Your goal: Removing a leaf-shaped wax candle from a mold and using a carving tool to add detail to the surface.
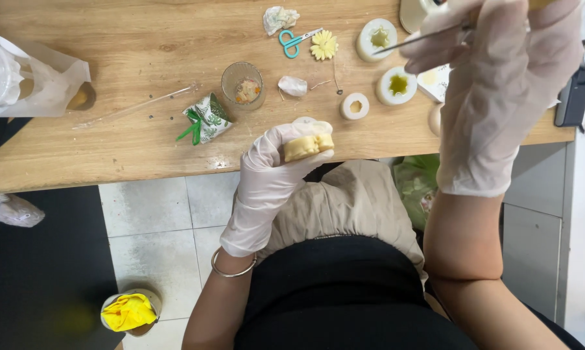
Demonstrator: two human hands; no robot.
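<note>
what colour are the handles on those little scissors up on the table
Teal, or blue-green, on the small scissors; the head view shows them clearly.

Left hand (273,172), gloved white, forearm rising from lower centre with a metal bangle at the wrist, fingers curled shut in a pinch grip near the tabletop edge, thumb side up. Right hand (500,84), also gloved, raised high and close to the camera at upper right, bare forearm running up from the lower right with the elbow bent, wrist cocked inward. Its fingers are closed in a fine pen-style grip, fingertips pointing left; the two hands are well apart.
</note>
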